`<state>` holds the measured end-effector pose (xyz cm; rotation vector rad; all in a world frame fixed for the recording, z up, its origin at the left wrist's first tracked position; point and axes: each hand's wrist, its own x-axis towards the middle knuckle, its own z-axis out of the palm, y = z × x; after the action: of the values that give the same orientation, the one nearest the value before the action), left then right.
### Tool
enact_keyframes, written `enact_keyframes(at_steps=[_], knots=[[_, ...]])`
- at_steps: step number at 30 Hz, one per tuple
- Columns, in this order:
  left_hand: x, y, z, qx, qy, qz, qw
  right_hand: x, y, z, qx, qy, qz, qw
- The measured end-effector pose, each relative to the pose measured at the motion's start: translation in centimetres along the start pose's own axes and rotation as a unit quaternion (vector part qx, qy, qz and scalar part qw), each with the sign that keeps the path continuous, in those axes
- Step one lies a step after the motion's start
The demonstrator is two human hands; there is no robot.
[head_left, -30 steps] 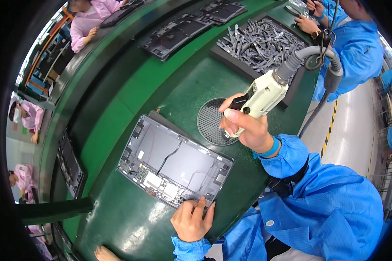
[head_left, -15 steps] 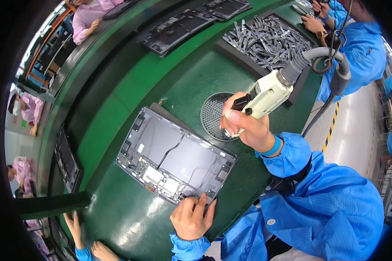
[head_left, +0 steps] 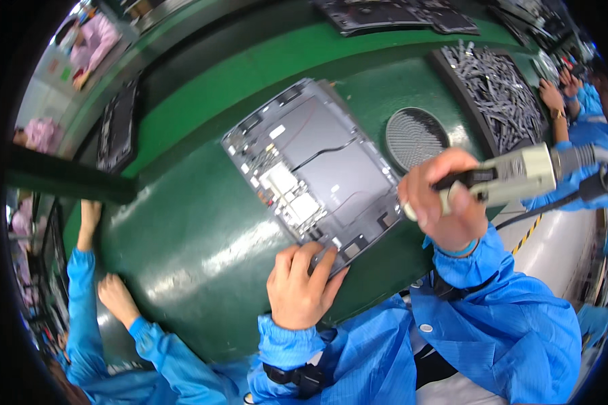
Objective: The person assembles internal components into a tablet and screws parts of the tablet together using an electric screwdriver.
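The right hand (head_left: pixel 461 223) and its pale power tool (head_left: pixel 523 177) have shifted off the perforated round dish (head_left: pixel 407 145) to the right corner of the open laptop base (head_left: pixel 344 169); the right fingers wrap the tool's body, its tip end beside that corner, contact unclear; the left hand (head_left: pixel 296 290) bends its fingers at the base's near corner, though whether they pinch it cannot be told; the base lies inside-up on the green table (head_left: pixel 189 223), left of the dish.

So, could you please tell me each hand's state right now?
Left hand: touching the opened device; grip cannot be told.
Right hand: closed, holding the cream corded tool.
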<state>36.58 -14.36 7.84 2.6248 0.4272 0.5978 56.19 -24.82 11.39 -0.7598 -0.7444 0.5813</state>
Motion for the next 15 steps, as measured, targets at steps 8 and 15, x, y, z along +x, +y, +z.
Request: enact_keyframes(at_steps=[8,15], knots=[[-0.7,-0.6,0.1,-0.026,0.030,0.010,0.999,-2.4,1.2,2.6,-0.101,-0.155,0.156,0.970],[-0.8,-1.0,-0.2,-0.044,0.035,0.007,0.998,-2.4,1.6,3.9,-0.052,-0.130,0.181,0.973]])
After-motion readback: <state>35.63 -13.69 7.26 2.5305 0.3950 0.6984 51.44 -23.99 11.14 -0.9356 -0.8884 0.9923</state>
